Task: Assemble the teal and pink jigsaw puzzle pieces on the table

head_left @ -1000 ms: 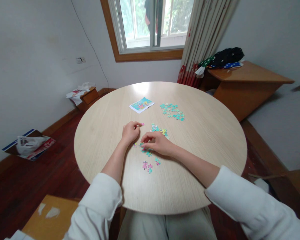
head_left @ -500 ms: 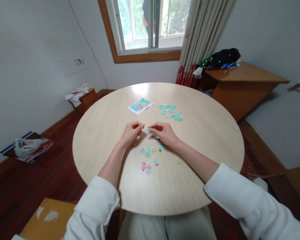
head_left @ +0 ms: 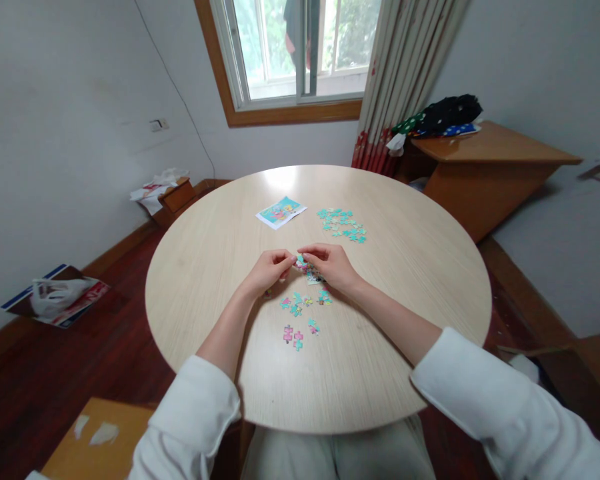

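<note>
Over the middle of the round table, my left hand [head_left: 273,269] and my right hand [head_left: 330,265] meet fingertip to fingertip. Both are closed in a pinch at a small turquoise jigsaw piece [head_left: 301,261]. Below my right fingers lies a cluster of joined jigsaw pieces [head_left: 314,276], partly hidden by that hand. Nearer to me are loose turquoise and yellow pieces [head_left: 296,309], a yellow and turquoise piece [head_left: 324,297], a pink and turquoise piece [head_left: 313,326] and two pink pieces [head_left: 288,334]. Another small piece [head_left: 267,293] shows beside my left wrist.
A printed reference picture [head_left: 281,213] lies on the far side of the table [head_left: 195,280]. Right of it spreads a group of mostly turquoise jigsaw pieces [head_left: 342,223]. Beyond the table's right edge stands a wooden desk [head_left: 500,147] with dark cloth [head_left: 447,115] on it.
My left hand has moved right, closing the gap to my right hand, and its fingertips now reach the turquoise piece. My right hand has barely shifted.
</note>
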Motion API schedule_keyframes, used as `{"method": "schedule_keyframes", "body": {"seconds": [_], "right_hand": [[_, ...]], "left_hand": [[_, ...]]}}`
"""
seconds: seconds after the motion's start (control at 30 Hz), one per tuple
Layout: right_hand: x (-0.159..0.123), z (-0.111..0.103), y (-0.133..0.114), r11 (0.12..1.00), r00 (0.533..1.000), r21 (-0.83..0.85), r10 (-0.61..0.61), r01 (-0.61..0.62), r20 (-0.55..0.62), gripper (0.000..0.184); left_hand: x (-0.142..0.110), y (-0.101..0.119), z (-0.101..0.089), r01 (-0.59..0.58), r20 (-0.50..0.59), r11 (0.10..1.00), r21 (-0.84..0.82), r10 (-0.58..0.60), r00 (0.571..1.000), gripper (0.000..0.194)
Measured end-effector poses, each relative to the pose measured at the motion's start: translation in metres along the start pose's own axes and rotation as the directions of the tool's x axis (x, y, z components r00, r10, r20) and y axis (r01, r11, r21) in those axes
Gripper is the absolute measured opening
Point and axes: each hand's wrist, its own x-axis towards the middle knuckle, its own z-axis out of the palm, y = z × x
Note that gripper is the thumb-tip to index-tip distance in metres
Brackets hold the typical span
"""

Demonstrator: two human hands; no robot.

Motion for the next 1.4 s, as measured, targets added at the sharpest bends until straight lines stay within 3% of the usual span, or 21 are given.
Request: {"method": "schedule_keyframes", "body": {"seconds": [0.3,0.57,1.1,1.4], "right_hand": [[0.0023,-0.0041,-0.0028,0.999,0.998,-0.016,0.046,-0.047,-0.048,0.017],[0.0011,-0.0029,-0.0008,0.999,1.0,-0.042,0.006,-0.006,0.009,0.017],[-0.0008,-0.0053,-0.0062,0.977,0.998,-0.209,-0.059,0.05,-0.038,0.014],[-0.0013,-0.0053,-0.0063,0.97,0.998,-0.237,-0.059,0.048,-0.036,0.014]], "left_hand": [[0.0015,-0.0015,-0.0009,-0.022,-0.023,1.0,-0.018,0.022,0.999,0.035],[0.0005,-0.0001,-0.0009,-0.013,-0.047,1.0,-0.026,0.012,0.999,0.031],[0.0021,-0.0023,-0.0014,-0.007,-0.108,0.997,-0.078,-0.002,0.994,0.02],[0.0037,-0.002,-0.0004,-0.007,-0.167,0.994,-0.105,-0.011,0.986,0.024]]}}
